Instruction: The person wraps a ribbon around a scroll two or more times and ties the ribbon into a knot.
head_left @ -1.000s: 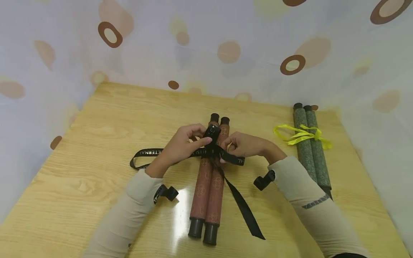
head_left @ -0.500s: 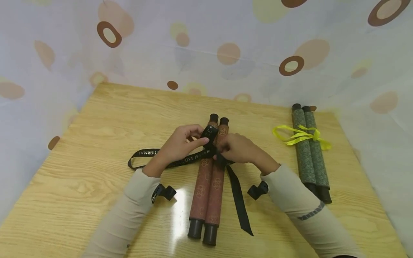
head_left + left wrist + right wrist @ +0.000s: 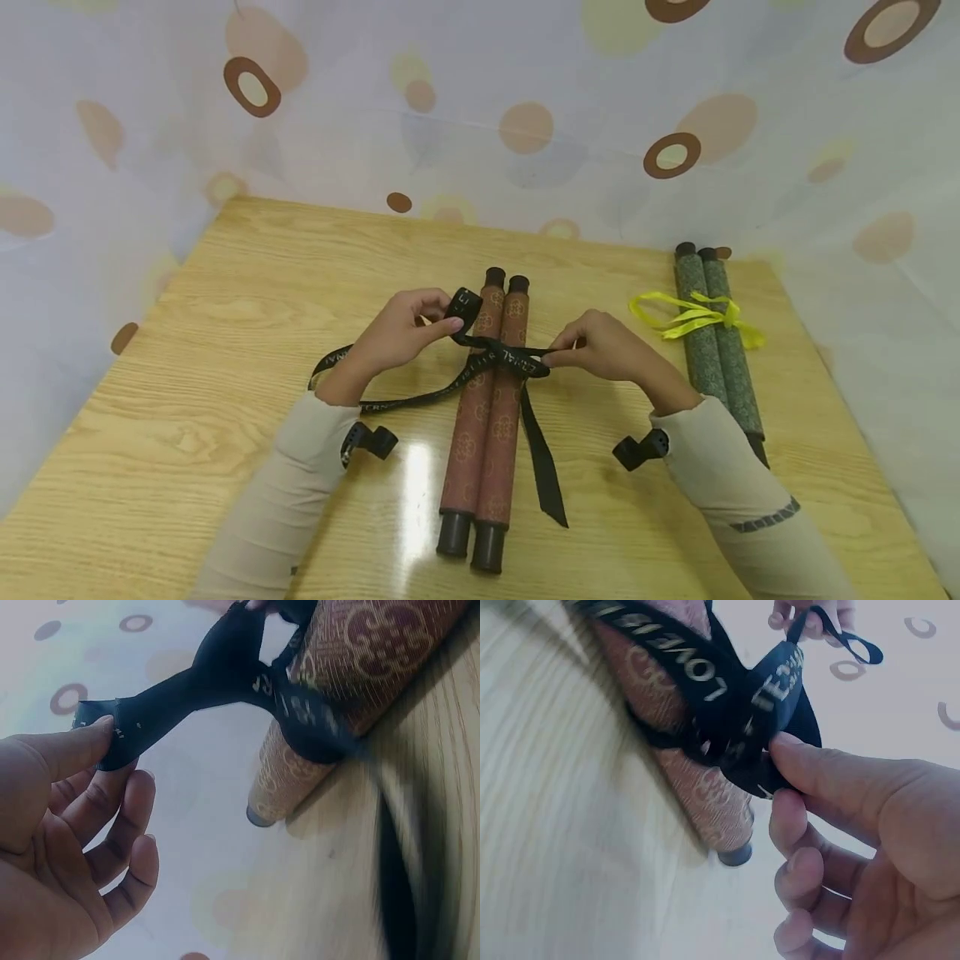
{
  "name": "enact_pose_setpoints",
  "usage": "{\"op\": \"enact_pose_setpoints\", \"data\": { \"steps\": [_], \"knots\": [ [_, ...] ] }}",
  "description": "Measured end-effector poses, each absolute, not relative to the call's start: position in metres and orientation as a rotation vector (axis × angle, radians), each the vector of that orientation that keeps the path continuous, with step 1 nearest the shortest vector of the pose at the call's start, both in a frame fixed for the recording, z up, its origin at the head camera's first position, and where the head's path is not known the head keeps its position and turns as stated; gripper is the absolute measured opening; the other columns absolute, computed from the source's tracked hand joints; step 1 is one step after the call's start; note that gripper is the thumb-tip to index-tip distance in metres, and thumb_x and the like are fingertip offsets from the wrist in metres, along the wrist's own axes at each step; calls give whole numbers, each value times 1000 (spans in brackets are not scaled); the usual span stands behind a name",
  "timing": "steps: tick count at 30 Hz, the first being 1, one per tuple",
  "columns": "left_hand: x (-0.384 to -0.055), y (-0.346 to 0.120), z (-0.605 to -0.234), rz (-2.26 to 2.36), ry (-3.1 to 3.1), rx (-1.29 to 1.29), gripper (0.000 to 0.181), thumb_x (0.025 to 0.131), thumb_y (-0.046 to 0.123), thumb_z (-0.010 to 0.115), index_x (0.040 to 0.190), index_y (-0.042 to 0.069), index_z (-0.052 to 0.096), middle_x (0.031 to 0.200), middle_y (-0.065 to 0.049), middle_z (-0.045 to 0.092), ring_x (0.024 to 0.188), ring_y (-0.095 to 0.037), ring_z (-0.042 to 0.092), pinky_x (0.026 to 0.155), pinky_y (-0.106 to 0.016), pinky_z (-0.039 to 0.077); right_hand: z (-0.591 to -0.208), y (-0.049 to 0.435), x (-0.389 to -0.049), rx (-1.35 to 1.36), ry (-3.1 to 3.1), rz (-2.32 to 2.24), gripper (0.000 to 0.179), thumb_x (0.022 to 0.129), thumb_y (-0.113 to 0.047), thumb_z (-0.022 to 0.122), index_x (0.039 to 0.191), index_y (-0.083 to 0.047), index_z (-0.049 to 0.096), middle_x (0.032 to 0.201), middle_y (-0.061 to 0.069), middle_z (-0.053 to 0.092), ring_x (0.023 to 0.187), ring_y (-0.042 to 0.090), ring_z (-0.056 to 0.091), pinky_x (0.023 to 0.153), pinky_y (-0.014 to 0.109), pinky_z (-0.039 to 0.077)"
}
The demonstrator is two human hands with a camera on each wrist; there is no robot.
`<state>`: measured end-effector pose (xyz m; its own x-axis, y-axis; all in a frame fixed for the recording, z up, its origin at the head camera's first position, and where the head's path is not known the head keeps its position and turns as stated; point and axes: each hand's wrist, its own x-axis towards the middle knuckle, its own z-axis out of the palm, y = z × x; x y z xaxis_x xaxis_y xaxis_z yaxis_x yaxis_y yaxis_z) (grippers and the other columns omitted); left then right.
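Note:
Two red-brown patterned scrolls (image 3: 467, 433) with dark end knobs lie side by side on the table, a black ribbon with white lettering (image 3: 498, 357) crossing them. Left of the scrolls, my left hand (image 3: 393, 333) pinches a loop of the ribbon between thumb and index finger, the other fingers loosely bent in the left wrist view. On the other side my right hand (image 3: 600, 346) pinches a second ribbon loop, also plain in the right wrist view (image 3: 855, 825). Between the hands the ribbon gathers into a knot over the scrolls. One tail hangs down to the right, another curves out left beneath my left wrist.
Two green scrolls (image 3: 712, 350), tied with a yellow ribbon (image 3: 693, 318), lie at the right of the wooden table (image 3: 225, 467). My right forearm covers their lower end. A pale curtain with brown and yellow spots (image 3: 450, 67) stands behind the table.
My right hand has gone in to the knot, then drawn back right with a ribbon loop. The left hand has moved a little left with its loop. The ribbon's middle is pulled narrower.

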<state>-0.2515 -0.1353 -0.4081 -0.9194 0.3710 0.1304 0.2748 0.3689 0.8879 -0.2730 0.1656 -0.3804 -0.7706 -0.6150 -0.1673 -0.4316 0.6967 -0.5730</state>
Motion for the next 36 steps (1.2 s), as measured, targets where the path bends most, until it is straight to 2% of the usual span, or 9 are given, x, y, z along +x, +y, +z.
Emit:
{"op": "enact_pose_setpoints", "data": {
  "steps": [6,15,19,22,25,29,36],
  "knots": [
    [-255,-142,-414,1589,2540,533,11,98,19,65,99,8,67,93,-12,73,92,-23,63,77,-34,45,-391,187,-268,-821,2537,-786,16,92,-19,72,84,-8,80,84,11,77,51,3,34,54,25,34],
    [-262,-149,-420,1552,2542,502,13,98,20,65,99,7,65,92,-15,73,84,-23,58,72,-33,42,-405,220,-260,-738,2465,-823,18,92,-18,72,78,-8,79,78,10,75,53,3,38,55,23,36],
    [-265,-154,-427,1559,2527,472,12,98,17,65,96,5,65,84,-18,70,65,-15,46,61,-28,36,-412,231,-254,-769,2434,-843,19,91,-16,73,74,-7,77,79,10,75,55,1,40,57,22,38],
    [-269,-157,-432,1567,2502,458,11,98,15,65,96,3,65,79,-14,70,56,-10,33,55,-25,29,-414,239,-249,-780,2442,-837,20,89,-14,74,70,-6,75,77,9,74,57,1,42,58,22,39],
    [-273,-160,-434,1543,2497,483,12,98,13,64,93,2,62,62,-3,57,50,-7,26,53,-23,25,-413,245,-245,-775,2438,-822,22,88,-13,74,67,-7,73,74,6,72,58,1,43,59,22,39],
    [-279,-161,-432,1508,2490,510,14,99,12,63,90,2,58,54,7,38,47,-6,23,52,-22,24,-412,250,-242,-784,2408,-817,17,87,-13,76,71,-7,76,75,5,73,59,0,48,60,21,43],
    [-285,-161,-431,1508,2455,446,15,100,12,61,90,3,54,52,10,32,46,-6,23,50,-22,24,-414,256,-241,-774,2339,-776,14,86,-11,76,73,-5,76,76,6,74,59,0,48,59,21,43]
  ]
}}
